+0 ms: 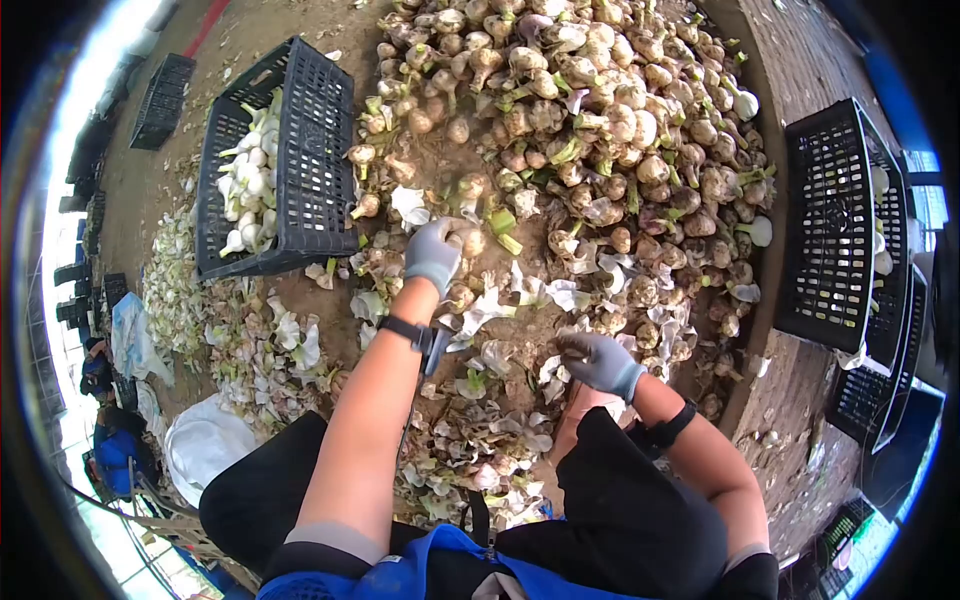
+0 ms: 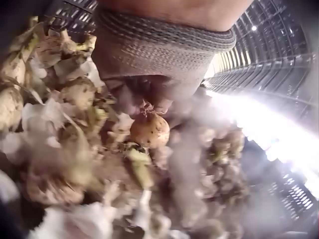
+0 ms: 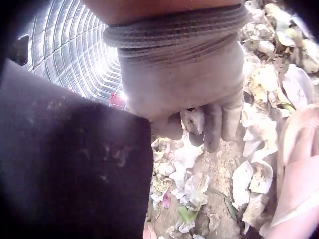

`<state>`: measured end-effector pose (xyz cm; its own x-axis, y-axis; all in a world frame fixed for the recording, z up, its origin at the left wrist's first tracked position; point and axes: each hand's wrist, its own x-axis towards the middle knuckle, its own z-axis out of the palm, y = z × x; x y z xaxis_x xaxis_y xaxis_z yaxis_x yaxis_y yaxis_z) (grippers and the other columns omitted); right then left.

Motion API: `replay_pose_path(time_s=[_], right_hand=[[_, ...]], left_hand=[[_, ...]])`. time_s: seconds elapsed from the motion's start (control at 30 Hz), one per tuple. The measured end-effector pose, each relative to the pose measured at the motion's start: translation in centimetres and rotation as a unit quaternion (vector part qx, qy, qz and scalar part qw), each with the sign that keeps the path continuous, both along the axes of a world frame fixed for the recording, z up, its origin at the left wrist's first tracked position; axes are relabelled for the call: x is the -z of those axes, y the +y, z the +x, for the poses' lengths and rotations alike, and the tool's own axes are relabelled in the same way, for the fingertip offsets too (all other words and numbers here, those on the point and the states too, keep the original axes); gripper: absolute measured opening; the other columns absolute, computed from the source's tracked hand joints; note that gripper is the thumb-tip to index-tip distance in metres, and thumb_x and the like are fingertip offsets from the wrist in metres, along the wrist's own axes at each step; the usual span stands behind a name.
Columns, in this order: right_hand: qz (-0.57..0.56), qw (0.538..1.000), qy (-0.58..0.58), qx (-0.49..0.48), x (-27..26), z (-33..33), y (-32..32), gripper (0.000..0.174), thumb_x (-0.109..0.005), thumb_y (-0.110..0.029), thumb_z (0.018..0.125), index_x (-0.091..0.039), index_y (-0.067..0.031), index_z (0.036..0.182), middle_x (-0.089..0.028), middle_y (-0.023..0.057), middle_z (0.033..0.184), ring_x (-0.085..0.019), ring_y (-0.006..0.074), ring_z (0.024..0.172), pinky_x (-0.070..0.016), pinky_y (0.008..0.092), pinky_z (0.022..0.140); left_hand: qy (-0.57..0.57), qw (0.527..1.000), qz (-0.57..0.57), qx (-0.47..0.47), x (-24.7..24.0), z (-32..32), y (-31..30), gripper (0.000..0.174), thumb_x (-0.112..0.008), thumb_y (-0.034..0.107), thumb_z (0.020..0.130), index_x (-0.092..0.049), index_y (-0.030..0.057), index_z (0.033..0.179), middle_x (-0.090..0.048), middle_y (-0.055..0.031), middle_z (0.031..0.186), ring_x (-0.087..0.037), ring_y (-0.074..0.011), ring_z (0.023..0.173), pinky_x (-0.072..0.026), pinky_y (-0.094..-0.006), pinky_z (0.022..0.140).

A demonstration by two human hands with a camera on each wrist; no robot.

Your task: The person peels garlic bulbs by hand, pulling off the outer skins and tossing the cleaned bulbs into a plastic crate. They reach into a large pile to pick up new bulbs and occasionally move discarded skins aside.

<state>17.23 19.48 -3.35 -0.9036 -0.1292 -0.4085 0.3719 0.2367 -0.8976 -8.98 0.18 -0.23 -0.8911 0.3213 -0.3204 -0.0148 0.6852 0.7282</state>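
In the head view my gloved left hand (image 1: 435,252) reaches forward to the near edge of a garlic pile (image 1: 610,90). Its fingertips grip a soil-stained garlic bulb (image 2: 150,131), whose root tuft shows against the fingers in the left wrist view. My right hand (image 1: 602,366), also gloved, hangs low over the right knee with its fingers pointing down. Between its thumb and fingers, a pale scrap of garlic skin (image 3: 193,121) shows in the right wrist view. Loose skins (image 1: 485,310) and cut green stem pieces (image 1: 508,232) lie around the left hand.
A tilted black crate (image 1: 318,150) at the left holds white trimmed garlic. Another black crate (image 1: 825,230) stands at the right, beyond a wooden board edge (image 1: 765,270). Peelings (image 1: 470,430) cover the ground between the knees. A white sack (image 1: 208,445) lies by the left knee.
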Motion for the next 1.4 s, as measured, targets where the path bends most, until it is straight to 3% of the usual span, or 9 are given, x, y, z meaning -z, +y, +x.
replay_pose_path(time_s=[0.1,0.33,0.4,0.5,0.53,0.87,1.0,1.3,1.4], right_hand=[[-0.355,0.911,-0.106,0.183,-2.4,-2.5,-0.7,0.066,-0.07,-0.015,0.085,-0.036,-0.0048,0.14,-0.061,0.0083,0.117,-0.058,0.0108,0.098,-0.0477,0.0265,0.085],[-0.262,0.935,0.015,0.239,-7.3,-6.2,-2.5,0.05,-0.075,-0.015,0.081,-0.048,-0.0013,0.121,-0.058,0.006,0.111,-0.056,0.0101,0.101,-0.0483,0.027,0.086],[-0.136,0.949,0.091,0.268,-8.5,-6.2,-2.7,0.045,-0.077,-0.013,0.077,-0.051,-0.0017,0.112,-0.06,0.0082,0.106,-0.057,0.0155,0.103,-0.048,0.0304,0.086],[0.126,0.939,0.24,0.212,-8.8,-5.8,-1.8,0.05,-0.078,-0.01,0.072,-0.051,-0.0016,0.112,-0.06,0.0135,0.106,-0.058,0.0271,0.101,-0.0484,0.0355,0.085],[0.147,0.929,0.278,0.194,-9.2,-5.7,-1.6,0.054,-0.079,-0.009,0.067,-0.05,-0.0014,0.112,-0.06,0.0156,0.106,-0.055,0.0363,0.101,-0.0477,0.0408,0.086],[0.227,0.878,0.379,0.183,-10.7,-5.3,-1.7,0.06,-0.084,-0.016,0.067,-0.048,-0.0047,0.114,-0.06,0.013,0.101,-0.057,0.0311,0.09,-0.046,0.0413,0.081],[0.217,0.904,0.337,0.15,-10.0,-5.1,-1.2,0.067,-0.083,-0.015,0.068,-0.042,-0.0041,0.12,-0.059,0.0143,0.104,-0.057,0.0318,0.091,-0.0457,0.0422,0.082],[0.232,0.883,0.371,0.168,-9.5,-4.0,-1.3,0.057,-0.081,-0.016,0.07,-0.048,-0.0018,0.115,-0.062,0.0135,0.1,-0.061,0.0293,0.093,-0.0522,0.0346,0.078],[-0.135,0.923,0.221,0.283,-9.0,-4.2,-2.1,0.041,-0.066,-0.006,0.081,-0.048,0.0005,0.116,-0.063,0.0091,0.098,-0.062,0.0141,0.086,-0.054,0.0289,0.07]], left_hand=[[-0.205,0.946,0.243,-0.06,-3.3,4.3,1.3,0.027,-0.062,-0.004,0.084,-0.062,0.0022,0.111,-0.067,-0.005,0.103,-0.062,-0.0146,0.095,-0.0514,-0.0289,0.085],[-0.207,0.9,0.383,0.013,-5.4,10.2,1.9,0.036,-0.06,0.001,0.088,-0.053,0.0028,0.124,-0.063,-0.007,0.111,-0.059,-0.0158,0.102,-0.0483,-0.0287,0.089],[-0.305,0.782,0.519,-0.163,-5.6,10.7,2.5,0.036,-0.06,0.015,0.093,-0.051,0.0028,0.125,-0.061,-0.0069,0.114,-0.057,-0.0147,0.104,-0.0473,-0.0286,0.089],[-0.358,0.764,0.52,-0.136,-7.5,11.8,3.2,0.026,-0.057,0.015,0.094,-0.057,0.0015,0.116,-0.059,-0.0031,0.113,-0.052,-0.0088,0.106,-0.0404,-0.0259,0.095],[-0.324,0.786,0.503,-0.156,-6.7,12.2,3.1,0.024,-0.059,0.011,0.092,-0.058,0.001,0.115,-0.061,-0.0031,0.109,-0.055,-0.0091,0.101,-0.0435,-0.0249,0.091],[-0.284,0.841,0.449,-0.103,-7.8,12.5,2.7,0.035,-0.06,0.0,0.089,-0.054,-0.0027,0.123,-0.064,-0.0075,0.111,-0.06,-0.0112,0.097,-0.0475,-0.0238,0.09],[-0.328,0.796,0.497,-0.112,-8.7,12.6,2.7,0.034,-0.06,-0.003,0.088,-0.055,-0.0035,0.122,-0.063,-0.0089,0.112,-0.06,-0.0115,0.099,-0.048,-0.024,0.089],[-0.162,0.912,0.372,-0.068,-8.1,14.0,3.5,0.03,-0.059,-0.005,0.086,-0.058,-0.0024,0.116,-0.065,-0.0065,0.106,-0.061,-0.0101,0.092,-0.0504,-0.0231,0.081],[-0.129,0.925,0.354,-0.053,-7.3,14.1,3.4,0.027,-0.057,-0.007,0.086,-0.058,-0.004,0.113,-0.065,-0.0079,0.104,-0.062,-0.0106,0.089,-0.0505,-0.0233,0.08]])
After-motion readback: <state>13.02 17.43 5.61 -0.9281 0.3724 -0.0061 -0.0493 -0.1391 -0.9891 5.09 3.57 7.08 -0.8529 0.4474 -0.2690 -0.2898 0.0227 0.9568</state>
